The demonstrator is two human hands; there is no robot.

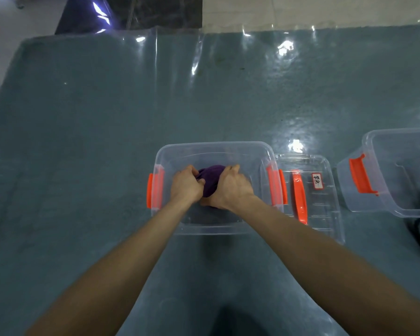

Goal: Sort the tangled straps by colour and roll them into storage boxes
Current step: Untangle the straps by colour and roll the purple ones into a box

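Left hand [185,185], right hand [231,189] clutching purple straps [210,175], in box [216,144]

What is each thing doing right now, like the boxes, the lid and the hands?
middle box, open on top
purple strap bundle, bunched up inside the middle box
lid, lying flat beside the middle box
right box, open, partly out of view
left hand, gripping the bundle
right hand, gripping the bundle

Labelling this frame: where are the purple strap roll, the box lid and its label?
purple strap roll [212,175]: head view, top of bundle
box lid [325,214]: head view, clear panel
label [317,181]: head view, its centre
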